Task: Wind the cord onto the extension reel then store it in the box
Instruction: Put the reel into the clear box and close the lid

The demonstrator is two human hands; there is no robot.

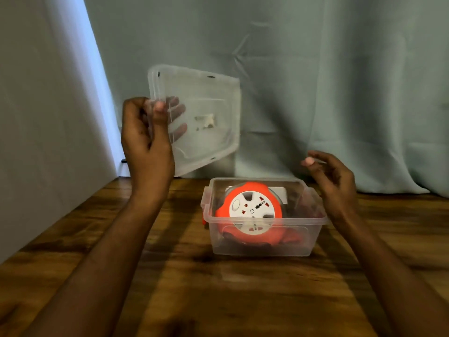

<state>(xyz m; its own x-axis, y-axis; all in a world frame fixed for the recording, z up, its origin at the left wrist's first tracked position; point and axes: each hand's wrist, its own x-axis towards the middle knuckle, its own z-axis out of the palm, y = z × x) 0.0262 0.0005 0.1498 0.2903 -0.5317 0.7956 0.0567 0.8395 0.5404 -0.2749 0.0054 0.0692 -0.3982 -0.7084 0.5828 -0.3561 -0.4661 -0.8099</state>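
Dark wooden tabletop (243, 288), pale green curtain (340, 93) behind. Left hand (145, 139) grip clamped on clear plastic lid (206, 105); right hand (332, 181) fingers apart, empty. Orange-and-white extension reel (252, 207) sits in clear plastic box (262, 246).

Your left hand (145, 135) is raised, thumb and fingers pinched shut on the clear lid (201, 113). Your right hand (332, 181) hovers lower, empty, fingers loosely curled.
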